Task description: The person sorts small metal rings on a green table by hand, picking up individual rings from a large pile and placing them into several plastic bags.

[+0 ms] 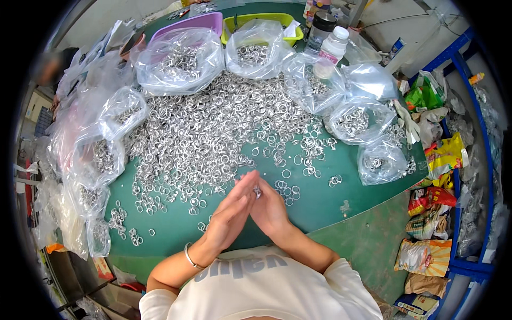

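Over the near part of the green table my left hand (233, 212) and my right hand (271, 209) come together, palms facing and fingertips close. A few small silver rings (258, 191) show between them; how many lie there is hidden by the fingers. Past my fingertips spreads a large heap of loose silver rings (208, 122). A small cluster of rings (288, 192) rests just right of my right hand. More rings (200, 204) are scattered beside my left hand.
See-through plastic bags holding rings, such as this bag (181, 64) and this one (352, 120), line the heap. Behind stand a purple bin (194, 22), a lime-green basket (290, 33), a dark-lidded jar (321, 29) and a white bottle (335, 45). A blue shelf (457, 176) rises at right.
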Demonstrator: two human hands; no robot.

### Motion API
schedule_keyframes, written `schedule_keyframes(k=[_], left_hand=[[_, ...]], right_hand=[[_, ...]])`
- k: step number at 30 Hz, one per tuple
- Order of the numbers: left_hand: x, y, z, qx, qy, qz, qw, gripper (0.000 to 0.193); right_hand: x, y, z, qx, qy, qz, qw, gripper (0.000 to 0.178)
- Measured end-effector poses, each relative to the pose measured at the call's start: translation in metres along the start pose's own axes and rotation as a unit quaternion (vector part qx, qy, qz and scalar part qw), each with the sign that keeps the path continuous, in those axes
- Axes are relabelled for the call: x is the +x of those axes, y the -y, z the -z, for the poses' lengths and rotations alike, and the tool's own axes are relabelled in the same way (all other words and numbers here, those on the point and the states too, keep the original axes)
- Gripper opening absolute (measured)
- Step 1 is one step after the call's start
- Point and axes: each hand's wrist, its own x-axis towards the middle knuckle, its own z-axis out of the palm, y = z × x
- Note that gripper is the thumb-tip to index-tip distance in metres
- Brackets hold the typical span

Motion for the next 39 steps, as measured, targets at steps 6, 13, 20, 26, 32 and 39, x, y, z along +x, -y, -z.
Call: schedule_keyframes(k=[6, 13, 20, 26, 32, 39], left_hand=[[-0.002, -0.021, 0.001, 0.04, 0.044, -0.063, 0.996, 0.048], [-0.009, -0.019, 0.02, 0.117, -0.016, -0.004, 0.993, 0.037], [0.005, 0.027, 0.042, 0.384, -0.013, 0.007, 0.923, 0.041], [0.008, 0.051, 0.028, 0.602, 0.021, -0.148, 0.784, 0.053], [0.002, 0.055, 0.032, 0.566, 0.055, -0.145, 0.81, 0.049], [-0.044, 0.039, 0.027, 0.418, 0.059, -0.006, 0.906, 0.038]], right_hand=[[-0.009, 0.071, -0.005, 0.158, 0.084, -0.01, 0.984, 0.024], [-0.022, 0.196, -0.015, -0.088, -0.041, 0.418, 0.903, 0.038], [-0.054, 0.128, 0.004, -0.523, -0.009, 0.303, 0.797, 0.032], [-0.049, 0.081, 0.043, -0.787, 0.069, 0.319, 0.523, 0.038], [-0.054, 0.057, 0.055, -0.814, 0.11, 0.283, 0.495, 0.055], [-0.046, 0.066, 0.042, -0.838, 0.169, 0.268, 0.444, 0.071]])
